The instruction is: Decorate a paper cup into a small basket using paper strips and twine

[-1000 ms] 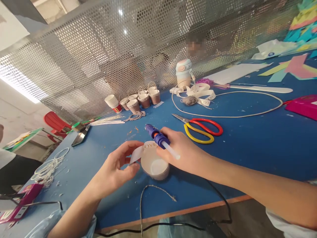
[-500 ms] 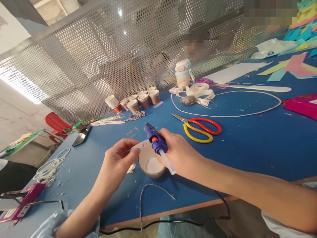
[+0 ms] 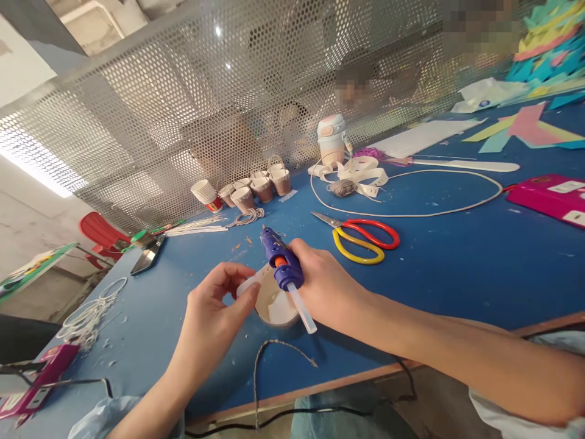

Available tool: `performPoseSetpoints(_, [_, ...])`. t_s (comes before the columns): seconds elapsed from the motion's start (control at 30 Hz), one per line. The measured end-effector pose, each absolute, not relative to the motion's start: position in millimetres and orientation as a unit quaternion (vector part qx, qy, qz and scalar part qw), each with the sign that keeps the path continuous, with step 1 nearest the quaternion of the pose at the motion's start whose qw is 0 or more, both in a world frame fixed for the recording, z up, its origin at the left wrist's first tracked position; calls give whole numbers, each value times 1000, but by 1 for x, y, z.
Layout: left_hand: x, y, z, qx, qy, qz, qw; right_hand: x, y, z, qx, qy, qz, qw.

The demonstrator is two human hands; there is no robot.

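Observation:
My right hand is wrapped round a blue glue gun, its nozzle pointing away from me and a clear glue stick jutting from its back end. Below the gun stands a small beige cup, open side up, partly hidden by the gun and my hand. At the cup's left rim, my left hand pinches a whitish ribbon between thumb and fingers. Nearer me on the blue table lies a short piece of twine. Scissors with red and yellow handles lie to the right.
Several small twine-wrapped buckets and a stack of paper cups stand at the back, by a perforated metal screen. A bottle, loose white ribbon and a pink box are farther right. A black cable runs below the front edge.
The view has shifted slightly, moving most things a little left in the picture. The glue gun has tilted a bit over the cup; both hands keep their grips.

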State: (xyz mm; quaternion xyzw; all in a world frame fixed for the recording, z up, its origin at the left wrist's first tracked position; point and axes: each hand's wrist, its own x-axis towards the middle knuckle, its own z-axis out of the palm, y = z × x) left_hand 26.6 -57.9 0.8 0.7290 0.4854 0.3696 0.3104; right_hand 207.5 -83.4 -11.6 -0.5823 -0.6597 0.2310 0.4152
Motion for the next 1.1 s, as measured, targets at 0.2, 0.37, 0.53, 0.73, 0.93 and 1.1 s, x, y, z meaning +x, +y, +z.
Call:
performPoseSetpoints(0.2, [26, -63, -2, 748, 488, 373, 249, 208, -85, -12, -575, -663, 228, 420])
performPoseSetpoints(0.37, [27, -62, -3, 741, 492, 381, 252, 208, -86, -10, -576, -662, 226, 423])
performPoseSetpoints(0.53, [28, -58, -5, 716, 501, 376, 309, 209, -86, -11, -567, -663, 211, 441])
performPoseSetpoints(0.73, [32, -56, -5, 705, 508, 372, 326, 210, -88, -12, -547, -663, 224, 459])
performPoseSetpoints(0.93, [33, -54, -5, 714, 517, 368, 295, 210, -89, -10, -536, -655, 259, 465])
performPoseSetpoints(1.1, [33, -51, -7, 725, 516, 363, 276, 209, -89, -9, -533, -652, 266, 469])
